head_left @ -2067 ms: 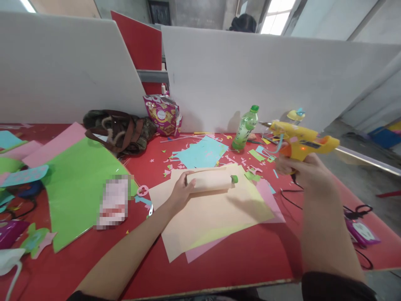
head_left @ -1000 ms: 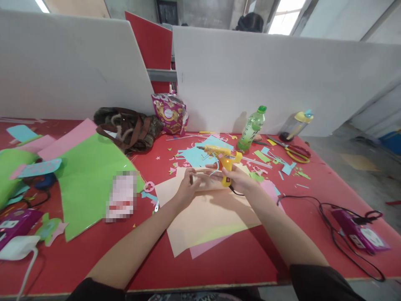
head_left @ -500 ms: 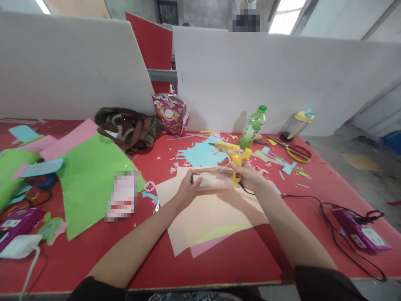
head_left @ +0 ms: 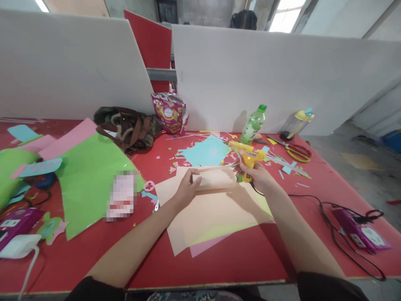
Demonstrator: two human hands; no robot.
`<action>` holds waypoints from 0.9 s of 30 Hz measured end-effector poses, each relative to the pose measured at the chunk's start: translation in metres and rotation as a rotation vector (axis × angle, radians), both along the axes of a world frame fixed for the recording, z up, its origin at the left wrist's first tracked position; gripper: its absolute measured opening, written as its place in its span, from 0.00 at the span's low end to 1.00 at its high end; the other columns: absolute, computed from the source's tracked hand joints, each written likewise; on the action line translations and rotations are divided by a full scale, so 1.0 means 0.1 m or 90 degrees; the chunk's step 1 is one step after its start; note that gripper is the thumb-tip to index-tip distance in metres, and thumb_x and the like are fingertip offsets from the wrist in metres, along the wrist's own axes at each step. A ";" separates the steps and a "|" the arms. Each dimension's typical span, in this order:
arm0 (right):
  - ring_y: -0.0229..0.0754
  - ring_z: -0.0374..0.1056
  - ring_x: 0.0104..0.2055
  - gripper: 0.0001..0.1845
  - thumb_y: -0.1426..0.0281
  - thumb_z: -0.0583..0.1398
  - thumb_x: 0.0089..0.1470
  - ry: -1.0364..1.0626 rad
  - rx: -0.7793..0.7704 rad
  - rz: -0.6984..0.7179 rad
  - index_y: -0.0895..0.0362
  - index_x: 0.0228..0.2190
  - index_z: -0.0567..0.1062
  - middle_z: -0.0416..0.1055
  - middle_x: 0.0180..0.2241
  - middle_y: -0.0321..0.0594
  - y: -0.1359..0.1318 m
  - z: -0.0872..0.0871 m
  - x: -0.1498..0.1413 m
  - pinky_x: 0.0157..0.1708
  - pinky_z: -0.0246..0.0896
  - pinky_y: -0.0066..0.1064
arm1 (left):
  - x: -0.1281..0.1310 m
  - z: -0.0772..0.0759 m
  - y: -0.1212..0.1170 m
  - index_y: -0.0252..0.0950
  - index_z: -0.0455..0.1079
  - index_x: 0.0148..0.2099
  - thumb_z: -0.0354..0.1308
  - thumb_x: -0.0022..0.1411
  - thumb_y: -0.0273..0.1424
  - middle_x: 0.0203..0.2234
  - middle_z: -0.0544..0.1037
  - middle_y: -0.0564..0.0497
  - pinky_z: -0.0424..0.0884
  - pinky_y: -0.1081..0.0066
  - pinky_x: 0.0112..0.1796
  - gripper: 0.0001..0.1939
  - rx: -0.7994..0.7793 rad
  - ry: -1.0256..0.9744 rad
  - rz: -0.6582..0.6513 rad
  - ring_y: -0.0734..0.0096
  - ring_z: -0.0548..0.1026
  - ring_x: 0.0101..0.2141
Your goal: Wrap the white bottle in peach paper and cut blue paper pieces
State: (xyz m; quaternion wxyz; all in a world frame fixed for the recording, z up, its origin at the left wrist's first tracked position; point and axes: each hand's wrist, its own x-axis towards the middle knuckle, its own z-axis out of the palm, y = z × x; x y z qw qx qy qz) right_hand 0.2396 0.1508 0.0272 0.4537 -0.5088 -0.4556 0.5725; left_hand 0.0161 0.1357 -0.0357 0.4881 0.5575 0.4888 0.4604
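Observation:
My left hand (head_left: 185, 189) is closed round the left end of a roll of peach paper (head_left: 216, 178), which lies on a stack of peach, yellow and pink sheets (head_left: 213, 213). A green cap shows at the roll's right end. My right hand (head_left: 260, 175) grips a yellow hot glue gun (head_left: 247, 155) at the roll's right end, its nozzle pointing left and its orange light on. The gun's black cord (head_left: 316, 209) trails right across the red table (head_left: 244, 259).
A green drink bottle (head_left: 253, 123), a clear bottle with a yellow lid (head_left: 294, 123) and red-handled scissors (head_left: 296, 152) stand behind. Blue paper and scraps (head_left: 206, 151), a large green sheet (head_left: 90, 179), a brown bag (head_left: 128, 127), a snack packet (head_left: 169, 112) and a purple power strip (head_left: 360, 234) surround me.
My right hand brought the glue gun down from the right to the roll, then drew it rightward along the roll's top to its right end. My left hand stayed on the roll.

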 end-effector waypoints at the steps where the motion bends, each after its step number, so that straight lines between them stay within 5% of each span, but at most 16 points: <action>1: 0.38 0.66 0.29 0.12 0.64 0.63 0.38 -0.006 0.013 0.024 0.57 0.27 0.71 0.71 0.26 0.37 0.00 -0.01 -0.01 0.33 0.61 0.32 | 0.00 0.00 0.00 0.39 0.58 0.34 0.50 0.54 0.31 0.36 0.63 0.53 0.58 0.74 0.34 0.04 0.000 0.000 -0.001 0.72 0.63 0.34; 5: 0.40 0.66 0.36 0.16 0.64 0.64 0.36 -0.025 0.037 0.054 0.56 0.30 0.71 0.72 0.29 0.37 0.02 -0.02 -0.05 0.36 0.60 0.31 | 0.00 0.00 0.00 0.39 0.57 0.34 0.50 0.54 0.31 0.37 0.63 0.52 0.59 0.73 0.35 0.05 0.006 -0.001 -0.001 0.71 0.63 0.36; 12: 0.44 0.67 0.37 0.15 0.62 0.63 0.36 0.127 0.044 0.103 0.54 0.29 0.70 0.70 0.35 0.39 0.06 0.01 0.06 0.30 0.63 0.34 | 0.00 0.01 0.00 0.38 0.57 0.34 0.50 0.54 0.31 0.37 0.63 0.52 0.59 0.72 0.36 0.05 0.013 0.000 -0.001 0.70 0.62 0.37; 18: 0.34 0.62 0.21 0.12 0.67 0.62 0.37 0.120 -0.017 0.103 0.56 0.28 0.70 0.70 0.27 0.37 -0.11 0.07 0.11 0.19 0.56 0.27 | 0.01 -0.02 0.01 0.39 0.57 0.34 0.50 0.54 0.32 0.36 0.64 0.52 0.60 0.73 0.35 0.05 0.013 -0.005 -0.002 0.71 0.63 0.36; 23: 0.39 0.64 0.26 0.16 0.59 0.61 0.36 0.106 -0.067 0.119 0.55 0.28 0.68 0.69 0.26 0.40 -0.35 0.05 0.15 0.15 0.53 0.26 | 0.01 -0.02 0.01 0.39 0.57 0.34 0.49 0.54 0.32 0.35 0.64 0.52 0.60 0.73 0.35 0.05 0.020 -0.002 0.004 0.71 0.64 0.35; 27: 0.30 0.55 0.15 0.22 0.50 0.60 0.33 0.070 -0.125 0.192 0.57 0.21 0.66 0.61 0.14 0.31 -0.48 -0.03 0.32 0.14 0.55 0.25 | 0.00 -0.01 0.00 0.38 0.57 0.34 0.50 0.53 0.32 0.36 0.64 0.52 0.59 0.72 0.37 0.06 0.027 0.011 0.006 0.70 0.63 0.38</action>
